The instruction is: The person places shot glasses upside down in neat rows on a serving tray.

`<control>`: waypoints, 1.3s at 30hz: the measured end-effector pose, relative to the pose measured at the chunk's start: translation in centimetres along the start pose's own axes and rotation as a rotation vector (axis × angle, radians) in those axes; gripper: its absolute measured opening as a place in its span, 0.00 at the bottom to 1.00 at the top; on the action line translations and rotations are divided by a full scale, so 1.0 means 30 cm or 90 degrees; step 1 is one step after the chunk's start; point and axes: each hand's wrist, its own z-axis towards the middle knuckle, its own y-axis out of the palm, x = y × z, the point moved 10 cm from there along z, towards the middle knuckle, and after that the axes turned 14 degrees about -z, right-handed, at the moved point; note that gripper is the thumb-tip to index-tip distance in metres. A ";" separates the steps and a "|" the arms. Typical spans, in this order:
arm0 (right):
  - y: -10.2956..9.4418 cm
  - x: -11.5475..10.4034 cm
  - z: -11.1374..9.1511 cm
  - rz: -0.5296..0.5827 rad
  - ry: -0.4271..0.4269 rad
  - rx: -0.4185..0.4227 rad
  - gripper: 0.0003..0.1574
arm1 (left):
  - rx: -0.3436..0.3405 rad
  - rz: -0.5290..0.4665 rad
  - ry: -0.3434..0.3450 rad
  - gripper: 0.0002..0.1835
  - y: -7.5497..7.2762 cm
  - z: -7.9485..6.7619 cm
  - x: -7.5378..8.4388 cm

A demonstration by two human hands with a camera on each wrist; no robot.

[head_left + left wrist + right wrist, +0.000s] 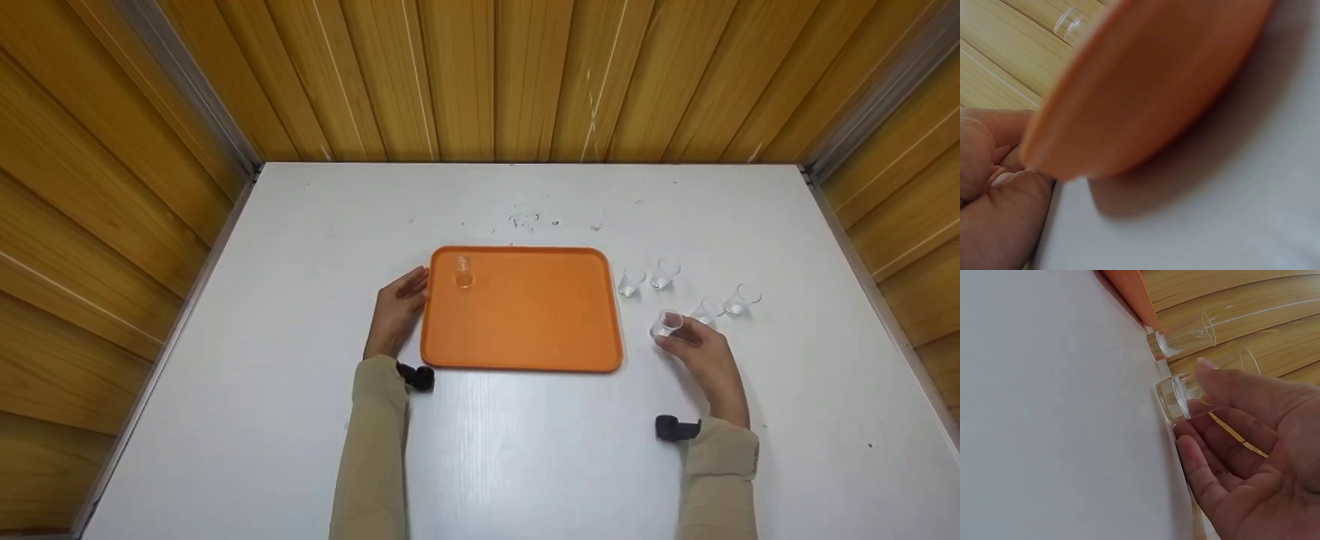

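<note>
My right hand [705,356] pinches a clear shot glass [664,324] between thumb and fingers, right of the orange tray [525,311]. In the right wrist view, this glass [1171,400] stands upright on its thick base, with the thumb across its side and the other fingers behind and below. My left hand [395,311] is at the tray's left rim, its loosely bent fingers right against the edge. In the left wrist view, the tray's corner [1078,152] hides part of these fingers. Another shot glass [464,272] is on the tray, near its far left corner.
Several more shot glasses are right of the tray: one glass [631,281] near its rim, another glass [664,274] farther back, and a pair beyond my right hand, including the rightmost glass [742,298]. Wood-patterned walls [495,82] enclose the white table [525,457].
</note>
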 end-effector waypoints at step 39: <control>0.001 -0.025 0.018 -0.042 -0.051 0.033 0.33 | -0.004 0.006 -0.015 0.27 -0.001 0.002 -0.003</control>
